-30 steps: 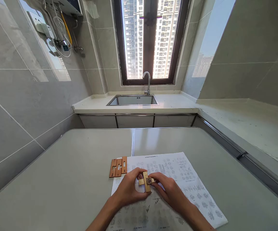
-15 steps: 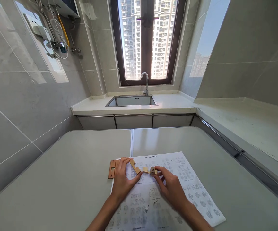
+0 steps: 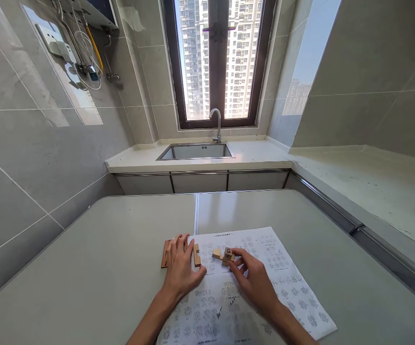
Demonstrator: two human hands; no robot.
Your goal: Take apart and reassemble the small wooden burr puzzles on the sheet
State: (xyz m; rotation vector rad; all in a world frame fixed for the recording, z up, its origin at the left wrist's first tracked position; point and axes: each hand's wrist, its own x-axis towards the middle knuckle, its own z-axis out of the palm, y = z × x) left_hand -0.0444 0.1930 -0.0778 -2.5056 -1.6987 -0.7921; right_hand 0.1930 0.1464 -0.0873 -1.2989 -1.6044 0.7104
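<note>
My left hand [image 3: 181, 268] lies with fingers stretched over a row of flat wooden puzzle bars [image 3: 166, 254] at the left edge of a printed instruction sheet [image 3: 265, 268]. One notched bar [image 3: 196, 255] lies by its thumb on the sheet. My right hand [image 3: 252, 278] pinches a small joined wooden piece [image 3: 224, 254] marked with a letter, resting on the sheet between my hands.
A pale table [image 3: 103, 258] carries the sheet; a seam runs down its middle. Beyond it are a counter with a steel sink [image 3: 196, 151] and tap [image 3: 215, 123] under a window. A tiled wall rises on the left and a long counter [image 3: 373, 182] runs along the right.
The crossed wooden assembly held by both hands came apart. My left hand carried one notched bar left and set it down beside the row of bars; my right hand kept the marked piece.
</note>
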